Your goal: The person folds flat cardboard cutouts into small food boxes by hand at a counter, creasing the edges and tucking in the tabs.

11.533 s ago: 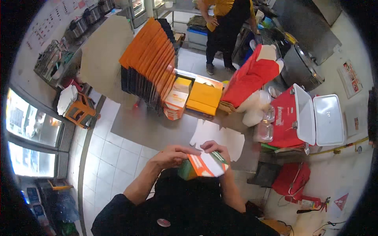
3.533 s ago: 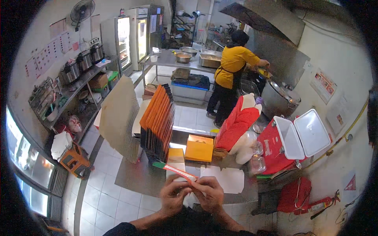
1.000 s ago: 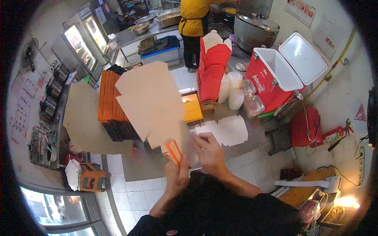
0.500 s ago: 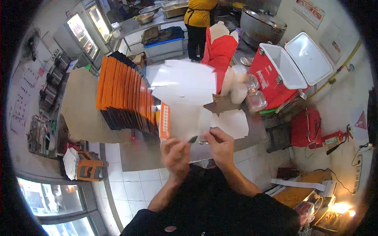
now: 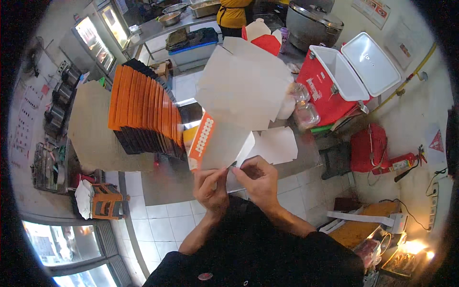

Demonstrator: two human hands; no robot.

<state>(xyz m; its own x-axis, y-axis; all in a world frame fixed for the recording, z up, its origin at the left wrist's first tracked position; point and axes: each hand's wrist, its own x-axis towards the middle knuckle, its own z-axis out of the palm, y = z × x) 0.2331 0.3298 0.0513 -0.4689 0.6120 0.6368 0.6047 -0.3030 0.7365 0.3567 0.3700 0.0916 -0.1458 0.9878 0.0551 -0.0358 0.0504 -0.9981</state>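
My left hand and my right hand are both closed, their fingertips pinching the bottom edge of a partly folded paperboard box with an orange, white-patterned side and pale inside. Its broad unfolded flap rises above and hides part of the worktop behind it. Left of it is a tall row of stacked orange and black flat cartons. Just right of the box a white cut cardboard piece lies on the steel table. A yellow carton is partly hidden behind the box.
At the right stand clear plastic tubs, an open red cooler, a large pot and a fire extinguisher. Brown cardboard is at the left. A person in yellow stands beyond, and an orange stool is lower left.
The box's big flap has swung rightward and now covers much of the red cartons. Both hands have risen since a second ago and come closer together over the last half second.
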